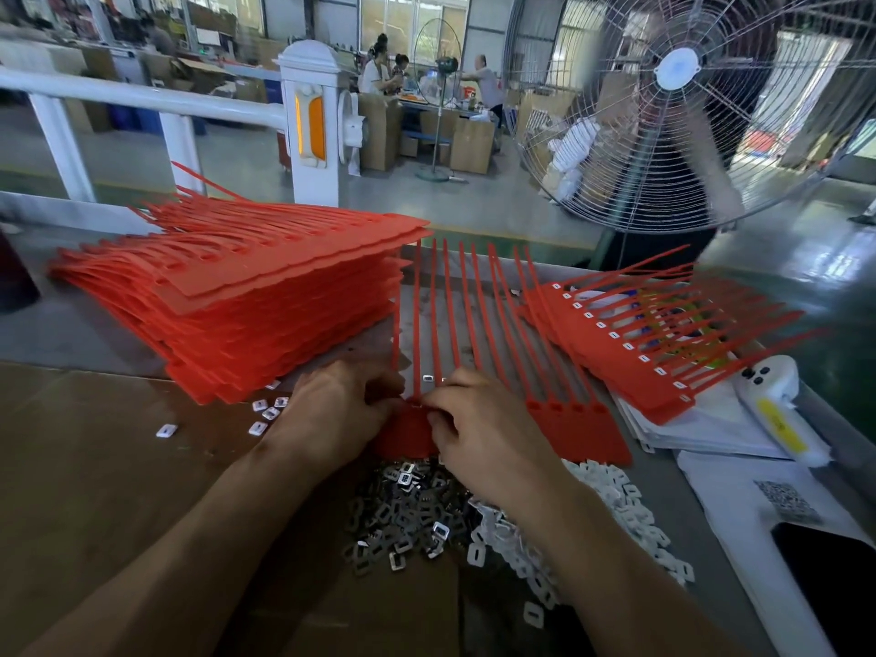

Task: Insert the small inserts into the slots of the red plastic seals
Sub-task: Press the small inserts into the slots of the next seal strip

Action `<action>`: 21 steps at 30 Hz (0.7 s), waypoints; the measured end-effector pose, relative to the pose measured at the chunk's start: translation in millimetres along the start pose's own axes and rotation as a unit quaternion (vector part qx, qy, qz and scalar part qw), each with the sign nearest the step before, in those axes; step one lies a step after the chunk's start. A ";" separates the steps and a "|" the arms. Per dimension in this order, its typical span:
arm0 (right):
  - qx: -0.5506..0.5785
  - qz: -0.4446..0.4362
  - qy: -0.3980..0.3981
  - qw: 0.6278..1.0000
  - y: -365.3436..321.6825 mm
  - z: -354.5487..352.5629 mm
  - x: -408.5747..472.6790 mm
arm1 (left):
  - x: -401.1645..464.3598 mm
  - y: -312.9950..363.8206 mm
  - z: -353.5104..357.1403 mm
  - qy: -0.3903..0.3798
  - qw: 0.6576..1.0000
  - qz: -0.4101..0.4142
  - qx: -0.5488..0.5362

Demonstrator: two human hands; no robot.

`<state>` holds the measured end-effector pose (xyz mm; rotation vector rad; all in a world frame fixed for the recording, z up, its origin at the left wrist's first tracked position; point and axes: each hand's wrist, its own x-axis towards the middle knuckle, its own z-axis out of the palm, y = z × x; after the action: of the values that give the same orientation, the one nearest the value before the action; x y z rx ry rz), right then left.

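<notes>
A large wire-caged fan (678,73) fills the 1 to 2 o'clock part of the view, its white hub bearing no legible writing. At 10 o'clock a tall stack of red seals (246,296) lies on the table (71,324), its straps fanning toward 11. At 3 o'clock a second red sheet (621,353) lies tilted over white papers (701,429), each slot along its edge already showing a small white-rimmed insert. A white sheet (739,505) at 4 o'clock carries a QR code; nothing on it can be read. A white device (777,410) just beside the second sheet has a yellow label, its text too blurred to read.

At centre lies the red seal strip (583,433) being worked, straps pointing to 12. Both forearms reach in from 6 and 7 o'clock. The left hand (332,414) and right hand (479,429) meet, fingers curled, pinching the strip's head at one slot; whether an insert sits between the fingertips cannot be told.

Toward 6 o'clock, just below the hands, lies a heap of metal inserts (407,509), with a pile of white plastic inserts (616,514) at its 3 o'clock. A few loose inserts (268,410) lie at 9 o'clock of the left hand.
</notes>
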<state>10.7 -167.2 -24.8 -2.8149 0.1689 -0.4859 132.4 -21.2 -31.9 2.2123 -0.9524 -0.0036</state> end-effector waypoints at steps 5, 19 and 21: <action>-0.006 -0.012 -0.011 1.000 1.8 -1.1 -1.7 | 0.3 -0.4 0.9 0.004 1.000 -0.018 0.006; 0.108 -0.010 -0.072 0.991 -0.3 -26.1 -10.3 | 1.7 -0.7 0.1 -0.015 0.999 -0.028 -0.011; 0.114 -0.024 -0.111 0.987 -3.3 -27.2 -13.0 | 1.5 -0.2 -0.3 -0.014 1.000 -0.027 -0.009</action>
<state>-10.6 -168.8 -3.2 -2.6277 0.0005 -0.1849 133.7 -21.9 -31.5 2.2264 -0.9051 -0.0681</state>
